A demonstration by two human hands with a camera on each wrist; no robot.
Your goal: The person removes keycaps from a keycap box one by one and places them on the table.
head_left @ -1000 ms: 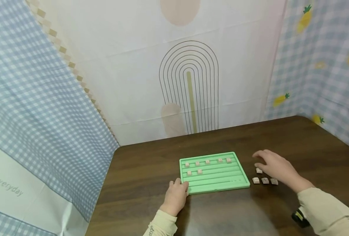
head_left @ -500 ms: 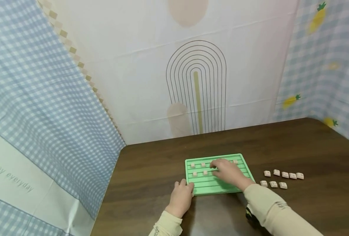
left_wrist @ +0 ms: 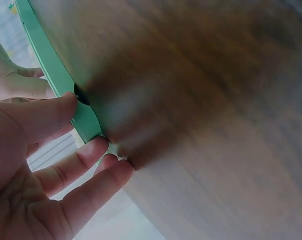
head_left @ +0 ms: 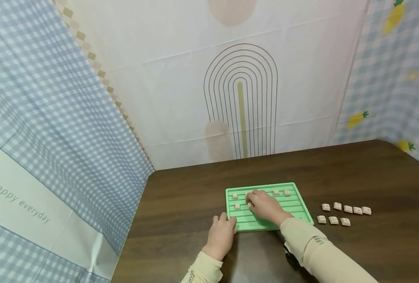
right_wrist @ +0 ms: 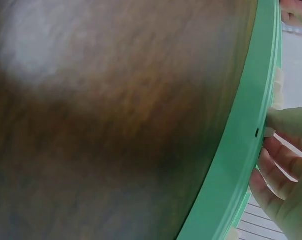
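A shallow green tray (head_left: 243,225) with ridged rows lies on the table, bearing several small beige keycaps (head_left: 235,196) along its two back rows. My left hand (head_left: 220,237) holds the tray's front left corner, thumb and fingertips against its edge in the left wrist view. Over the middle of the tray, my right hand (head_left: 265,206) reaches down at the second row and hides some of the keycaps there. In the right wrist view its thumb and forefinger pinch a small pale keycap (right_wrist: 269,132) just inside the tray's rim.
Several loose keycaps (head_left: 348,209) lie in two rough lines on the dark wooden table (head_left: 181,204), right of the tray. A pale printed cloth (head_left: 174,106) hangs behind the table, with blue checked cloth (head_left: 89,118) at the left.
My right hand has left the loose keycaps at the right and come over the tray, lately shifting a little left and lower. The left hand keeps its place at the corner.
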